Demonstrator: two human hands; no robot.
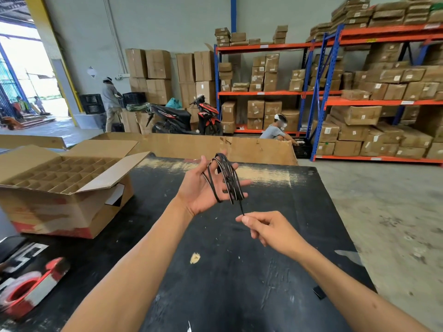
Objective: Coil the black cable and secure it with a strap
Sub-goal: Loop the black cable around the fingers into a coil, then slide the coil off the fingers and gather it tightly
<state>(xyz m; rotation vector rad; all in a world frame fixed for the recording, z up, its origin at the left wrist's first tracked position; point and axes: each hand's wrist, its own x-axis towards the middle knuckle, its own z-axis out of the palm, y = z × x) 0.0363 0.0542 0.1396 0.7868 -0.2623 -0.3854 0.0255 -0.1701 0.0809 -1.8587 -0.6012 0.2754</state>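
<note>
The black cable (229, 179) is looped several times around the spread fingers of my left hand (203, 188), which is raised palm up over the black table (215, 271). The loops hang from the fingertips down across the palm. One free end of the cable runs down and to the right from the coil, and my right hand (266, 227) pinches it between thumb and forefinger, just below the left hand. I see no strap.
An open cardboard box (67, 188) with divider cells sits on the table's left. A red tape dispenser (28, 286) lies at the near left edge. A small black piece (319, 292) lies near the right edge. Two people, a motorbike and stacked shelves are beyond.
</note>
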